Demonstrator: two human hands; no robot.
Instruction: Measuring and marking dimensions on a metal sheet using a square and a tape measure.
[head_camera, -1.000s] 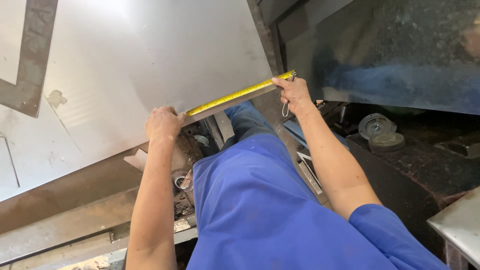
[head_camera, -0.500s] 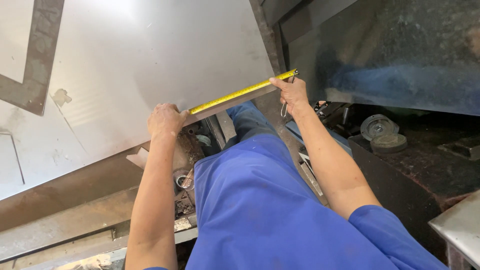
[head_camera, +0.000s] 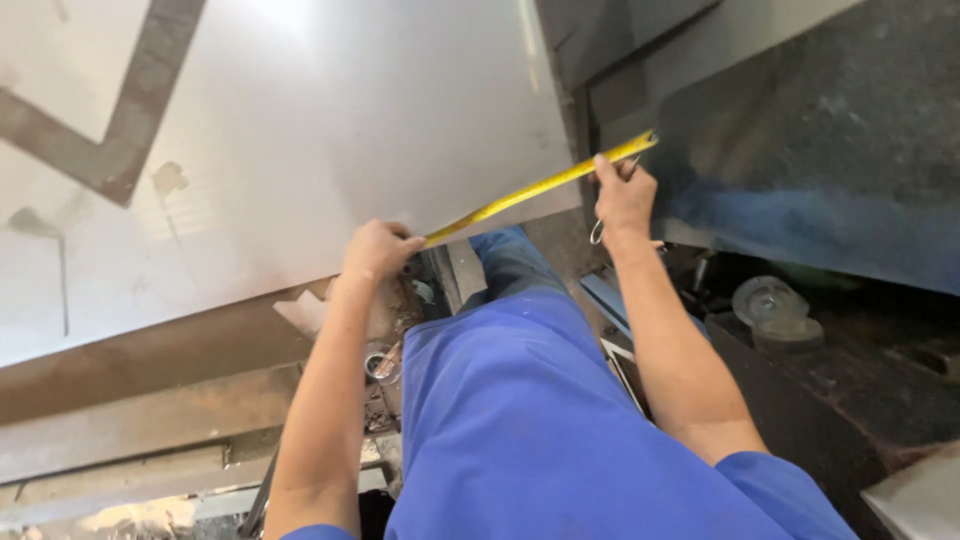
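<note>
A yellow measuring tape (head_camera: 535, 186) is stretched along the near edge of a large shiny metal sheet (head_camera: 300, 150). My left hand (head_camera: 378, 250) grips the tape's near end against the sheet's edge. My right hand (head_camera: 622, 192) pinches the far end of the tape at the sheet's corner, and a small metal ring (head_camera: 596, 233) hangs below that hand. Both forearms reach out over my blue clothing (head_camera: 540, 420).
A dark grey slab (head_camera: 820, 140) leans at the right. Round metal discs (head_camera: 768, 305) lie on a dark bench below it. Rusty steel beams (head_camera: 150, 400) run under the sheet at lower left. Small metal parts (head_camera: 380, 362) sit between the beams and my body.
The view shifted slightly. My left hand slid a little left along the sheet's edge, and the right hand holds the tape a bit higher at the corner.
</note>
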